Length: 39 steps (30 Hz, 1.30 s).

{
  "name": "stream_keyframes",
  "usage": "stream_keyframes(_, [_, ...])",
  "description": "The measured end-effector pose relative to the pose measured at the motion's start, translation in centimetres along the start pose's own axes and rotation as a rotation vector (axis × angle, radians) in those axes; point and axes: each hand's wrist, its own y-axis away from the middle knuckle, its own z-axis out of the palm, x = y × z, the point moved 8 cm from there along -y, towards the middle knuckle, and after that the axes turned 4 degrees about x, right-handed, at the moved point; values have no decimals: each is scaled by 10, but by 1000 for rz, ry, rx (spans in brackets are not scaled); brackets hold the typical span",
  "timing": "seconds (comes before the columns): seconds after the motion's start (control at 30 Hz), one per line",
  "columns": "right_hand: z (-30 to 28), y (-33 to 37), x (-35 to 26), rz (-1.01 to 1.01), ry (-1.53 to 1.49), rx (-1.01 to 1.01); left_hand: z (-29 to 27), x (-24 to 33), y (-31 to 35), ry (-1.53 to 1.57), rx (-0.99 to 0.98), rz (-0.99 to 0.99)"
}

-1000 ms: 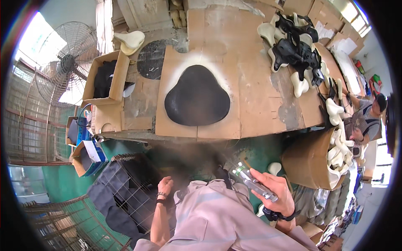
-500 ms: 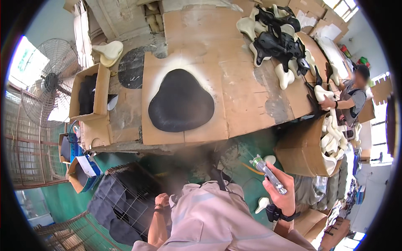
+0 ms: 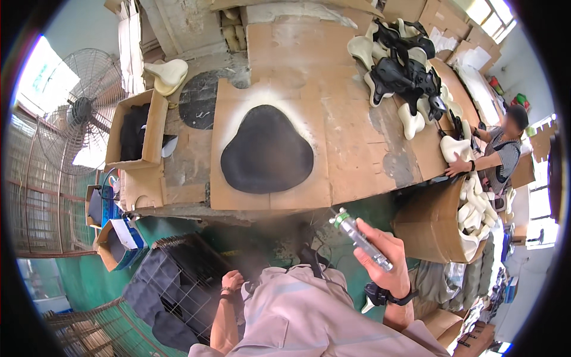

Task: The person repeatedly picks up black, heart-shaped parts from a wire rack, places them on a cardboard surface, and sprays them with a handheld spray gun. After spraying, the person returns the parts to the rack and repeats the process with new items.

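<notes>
My right hand [image 3: 386, 253] is closed around a small silver spray gun [image 3: 360, 243] with a green ring near its nozzle end. The spray gun is in front of the table's near edge, pointing up and to the left. Flat on a cardboard sheet [image 3: 321, 187] lies a black, rounded-triangular saddle cover piece [image 3: 267, 152], with a whitish film on the cardboard around its far edge. Low at my left side, my left hand [image 3: 232, 279] has its fingers curled in; whether they hold anything is hidden. Beside it stands a wire basket [image 3: 181, 294] with dark sheets over it.
Cream saddle bases and black saddle parts [image 3: 401, 74] are piled at the far right. A large carton [image 3: 425, 229] of cream pieces stands by the table, near a co-worker [image 3: 502, 152] handling a saddle base. At left are an open box [image 3: 157, 128] and a fan [image 3: 80, 113].
My right hand has moved the spray gun left and slightly up, toward the table edge. My left hand stays low at my side. The co-worker's hand has shifted down on a cream saddle base.
</notes>
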Motion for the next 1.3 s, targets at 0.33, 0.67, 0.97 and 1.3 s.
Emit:
stream_keyframes(0.33, [-5,22,-6,21,47,-186,-4,-21,-20,-130,-63,306])
stream_keyframes(0.67, [-10,35,0,103,29,-45,-1,-14,-23,118,-93,19])
stream_keyframes(0.97, [-8,40,-2,95,5,-76,8,11,-37,-598,-162,304])
stream_keyframes(1.3, [-27,57,-4,156,29,-84,18,27,-52,96,-146,55])
